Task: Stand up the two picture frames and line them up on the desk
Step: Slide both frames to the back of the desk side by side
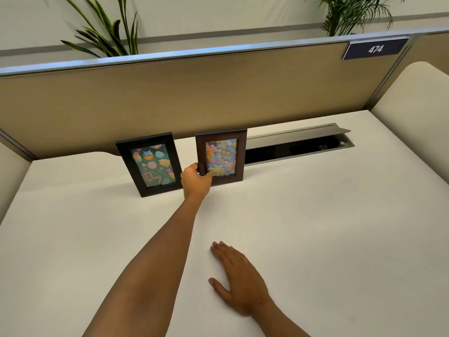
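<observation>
Two picture frames stand upright near the back of the white desk (315, 227). The black frame (149, 164), with a birthday sweets picture, stands on the left and leans back a little. The brown frame (221, 156), with a pastel flower picture, stands to its right. My left hand (195, 179) reaches far forward and grips the brown frame's lower left corner, thumb on the front. My right hand (237, 278) lies flat on the desk near me, fingers spread, holding nothing.
A tan partition wall (218, 93) runs behind the frames. An open metal cable tray (298, 148) is sunk into the desk just right of the brown frame. A blue sign reading 474 (375, 48) and green plants (107, 32) sit along the partition top.
</observation>
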A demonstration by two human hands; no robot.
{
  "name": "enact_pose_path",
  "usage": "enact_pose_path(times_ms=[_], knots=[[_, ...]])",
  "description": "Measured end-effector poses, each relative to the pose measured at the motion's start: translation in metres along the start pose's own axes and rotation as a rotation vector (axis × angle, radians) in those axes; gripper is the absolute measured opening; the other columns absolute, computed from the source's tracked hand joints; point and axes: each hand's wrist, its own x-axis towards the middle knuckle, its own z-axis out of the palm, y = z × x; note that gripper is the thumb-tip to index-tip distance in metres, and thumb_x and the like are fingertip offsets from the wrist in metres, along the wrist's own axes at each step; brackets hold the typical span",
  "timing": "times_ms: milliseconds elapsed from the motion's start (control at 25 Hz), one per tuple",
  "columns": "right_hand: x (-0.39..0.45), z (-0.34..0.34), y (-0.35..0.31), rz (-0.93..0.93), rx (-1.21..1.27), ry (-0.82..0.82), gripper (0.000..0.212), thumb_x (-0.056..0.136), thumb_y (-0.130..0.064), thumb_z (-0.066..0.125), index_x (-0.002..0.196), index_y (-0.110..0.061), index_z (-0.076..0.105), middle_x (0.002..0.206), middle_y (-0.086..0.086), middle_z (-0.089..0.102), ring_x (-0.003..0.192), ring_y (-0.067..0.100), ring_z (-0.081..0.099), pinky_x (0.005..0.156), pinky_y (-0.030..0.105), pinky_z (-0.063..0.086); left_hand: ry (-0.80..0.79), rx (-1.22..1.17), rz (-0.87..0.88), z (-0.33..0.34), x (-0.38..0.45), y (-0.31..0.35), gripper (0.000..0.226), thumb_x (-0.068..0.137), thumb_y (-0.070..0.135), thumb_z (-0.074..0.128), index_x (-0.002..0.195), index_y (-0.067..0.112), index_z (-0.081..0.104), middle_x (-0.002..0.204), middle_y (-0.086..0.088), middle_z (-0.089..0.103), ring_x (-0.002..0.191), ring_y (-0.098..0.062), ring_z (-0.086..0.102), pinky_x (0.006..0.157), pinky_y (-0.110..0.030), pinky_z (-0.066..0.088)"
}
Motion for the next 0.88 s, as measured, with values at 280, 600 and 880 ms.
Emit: enact_pose_path(times_ms=[280, 600, 880], knots=[[0.001, -0.001, 0.001, -0.006, 0.009, -0.007, 0.067, 0.101, -0.054, 0.04, 0.158, -0.028, 0.017, 0.163, -0.019, 0.015, 0.151, -0.004, 0.005, 0.124, 0.021, 0.009, 0.02, -0.021, -0.109, 0.001, 0.009, 0.0, 0.035, 0.083, 0.016, 0.076, 0.116, 0.008, 0.067, 0.113, -0.01, 0.072, 0.105, -0.03, 0.068, 0.086, -0.041, 0.056], [0.001, 0.001, 0.002, 0.002, 0.014, -0.018, 0.068, 0.101, -0.055, 0.04, 0.158, -0.031, 0.013, 0.163, -0.021, 0.013, 0.151, -0.003, 0.006, 0.124, 0.022, 0.011, 0.046, -0.012, -0.128, 0.002, 0.006, 0.007, 0.04, 0.088, 0.014, 0.07, 0.126, 0.008, 0.06, 0.123, -0.011, 0.067, 0.115, -0.032, 0.063, 0.093, -0.046, 0.053], [0.002, 0.002, 0.003, 0.007, 0.019, -0.021, 0.067, 0.1, -0.055, 0.039, 0.158, -0.031, 0.014, 0.164, -0.02, 0.013, 0.151, -0.004, 0.005, 0.124, 0.025, 0.011, 0.098, 0.02, -0.097, 0.005, -0.003, 0.003, 0.042, 0.091, 0.011, 0.066, 0.132, 0.008, 0.056, 0.126, -0.011, 0.064, 0.117, -0.031, 0.062, 0.095, -0.046, 0.052]])
